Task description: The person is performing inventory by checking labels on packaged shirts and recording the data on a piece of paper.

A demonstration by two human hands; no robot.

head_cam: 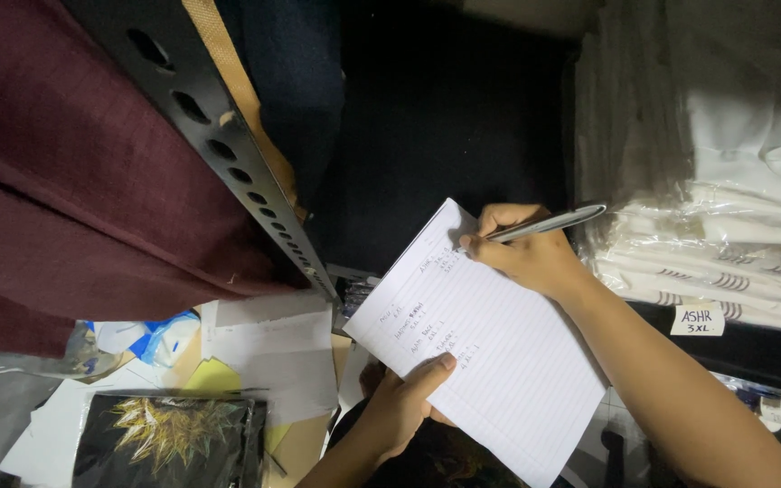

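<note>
So on the far left there's a big fold of maroon cloth (65, 181), and a black metal bar with holes (228, 154) runs diagonally down its right edge, ending just left of the paper's top-left edge. Below the cloth, left of the paper, it's a mess: loose white sheets (268, 352) and a black bag with a gold print (169, 438), all overlapping, so not much free room on that side.

The lined paper (476, 348) sits tilted in the middle, with a dark open gap above it, probably the only real space here.

The left hand (399, 407) comes up from under the paper's lower edge, thumb pressed on top of the sheet, fingers curled beneath. The right hand (526, 253) rests on the paper's upper right corner, fingers pinching a silver pen (549, 222) with the tip on the sheet, forearm running off to the lower right.

Right of the paper, stacked bagged white shirts (725, 253) crowd in close behind the wrist.
</note>
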